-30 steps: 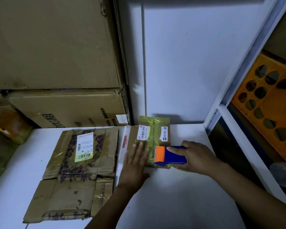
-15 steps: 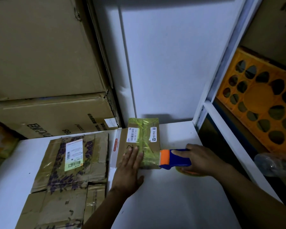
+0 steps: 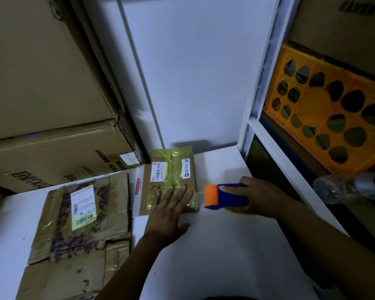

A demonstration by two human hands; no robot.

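A small cardboard parcel (image 3: 171,174) wrapped in yellowish tape, with white barcode labels, lies on the white table (image 3: 225,245) near the back wall. My left hand (image 3: 167,211) presses flat on the parcel's near end, fingers straight. My right hand (image 3: 258,195) grips a blue tape dispenser (image 3: 227,197) with an orange roller end. The dispenser sits just right of the parcel, its roller clear of the parcel's edge by a small gap.
A flattened cardboard box (image 3: 80,215) with a label lies left of the parcel. Big stacked cartons (image 3: 52,105) fill the left. A white shelf frame (image 3: 260,118), an orange crate (image 3: 333,109) and a clear plastic bottle (image 3: 351,187) stand on the right.
My right hand has drawn the tape dispenser rightward off the parcel. My left hand stays pressed on the parcel. The camera view has tilted up and shifted.
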